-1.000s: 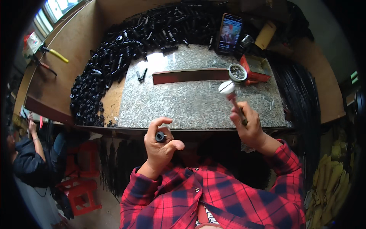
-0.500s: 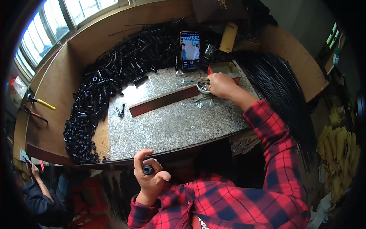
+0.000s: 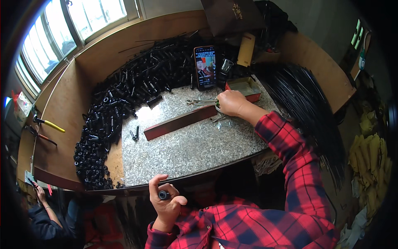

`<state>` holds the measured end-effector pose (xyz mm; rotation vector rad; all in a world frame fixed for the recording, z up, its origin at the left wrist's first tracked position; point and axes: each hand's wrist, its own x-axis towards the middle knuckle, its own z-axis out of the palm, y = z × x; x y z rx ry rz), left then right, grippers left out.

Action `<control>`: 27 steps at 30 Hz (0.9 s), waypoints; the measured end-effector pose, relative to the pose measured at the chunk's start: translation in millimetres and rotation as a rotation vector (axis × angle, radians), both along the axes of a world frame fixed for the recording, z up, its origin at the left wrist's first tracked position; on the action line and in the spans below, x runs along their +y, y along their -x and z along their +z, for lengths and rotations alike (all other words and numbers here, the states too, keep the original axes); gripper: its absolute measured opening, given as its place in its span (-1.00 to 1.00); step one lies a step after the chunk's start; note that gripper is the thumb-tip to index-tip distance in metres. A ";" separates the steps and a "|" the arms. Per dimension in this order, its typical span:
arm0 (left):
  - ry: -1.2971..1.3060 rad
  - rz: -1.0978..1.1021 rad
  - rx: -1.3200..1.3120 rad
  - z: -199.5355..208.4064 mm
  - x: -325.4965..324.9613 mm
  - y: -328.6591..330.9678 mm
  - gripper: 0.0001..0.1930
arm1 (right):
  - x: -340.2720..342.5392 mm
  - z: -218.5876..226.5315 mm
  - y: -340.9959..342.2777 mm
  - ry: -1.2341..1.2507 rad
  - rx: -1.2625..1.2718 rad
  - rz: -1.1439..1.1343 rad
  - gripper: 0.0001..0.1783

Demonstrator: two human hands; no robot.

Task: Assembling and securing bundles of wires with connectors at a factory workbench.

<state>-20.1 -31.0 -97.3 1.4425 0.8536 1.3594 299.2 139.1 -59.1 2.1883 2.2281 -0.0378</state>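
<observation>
Wooden side panels (image 3: pixel 58 120) are raised around a speckled stone worktop (image 3: pixel 182 155), so that the heap of black tubular parts (image 3: pixel 141 85) at its back and left seems to be kept from spilling over. Just off the near edge, a black tube (image 3: pixel 164 194) is held in the left hand (image 3: pixel 166 204), its round end turned up toward the camera. In this grip the tube is clasped by the curled fingers, while the thumb and forefinger are spread apart, probably so that these 2 digits are free. A slender metal tool (image 3: pixel 201 102) is held by the right hand (image 3: pixel 233 103), whose grip is closed around its end, with the rest pointed left. Beneath that hand a small pale bowl (image 3: pixel 217 110) is mostly covered, so its contents cannot be told. Just beyond, what look like thin pale pieces (image 3: pixel 244 86) are contained in an open red tin (image 3: pixel 253 98), presumably placed there for easy reach. A reddish-brown bar (image 3: pixel 180 122) is laid slantwise, its right end near the bowl. A phone (image 3: pixel 205 68) is propped upright, apparently for its lit screen to be watched; beside it a clear cup (image 3: pixel 226 65) is seen, its contents too small to tell. Long black rods (image 3: pixel 302 95) are gathered at the right.
</observation>
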 end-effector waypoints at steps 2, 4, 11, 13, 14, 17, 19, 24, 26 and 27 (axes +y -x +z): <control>0.003 0.009 -0.003 -0.8 0.0 1.2 -0.14 | -1.3 2.8 2.7 -0.006 0.024 -0.013 -0.75; 0.015 0.008 -0.032 -1.0 2.3 -0.1 -0.14 | -1.3 6.9 1.7 -0.005 0.051 -0.025 -0.74; 0.008 0.013 -0.013 0.8 5.3 -2.1 -0.15 | -1.8 6.2 -0.6 -0.048 0.074 -0.040 -0.72; -0.015 0.024 0.011 -0.9 4.8 -0.1 -0.15 | -2.8 6.3 -1.0 -0.093 0.106 -0.040 -0.74; -0.019 0.021 0.012 -0.5 4.1 0.0 -0.15 | -5.5 7.4 -0.8 -0.097 0.107 -0.043 -0.74; -0.009 0.037 0.001 0.0 3.8 -0.2 -0.15 | -19.7 12.2 7.1 -0.186 0.239 -0.068 -0.75; -0.026 0.054 0.015 -1.3 2.7 -0.6 -0.14 | -39.7 15.0 21.4 -0.234 0.575 0.060 -0.77; -0.024 0.083 0.051 -2.6 1.7 -3.8 -0.12 | -102.1 10.9 84.1 0.040 1.276 0.304 -0.79; -0.016 0.076 0.063 1.1 2.7 -7.5 -0.10 | -122.3 5.7 103.7 0.072 1.398 0.401 -0.84; 0.003 0.103 -0.030 1.2 1.7 -12.0 -0.08 | -130.2 1.3 111.9 0.037 1.398 0.481 -0.88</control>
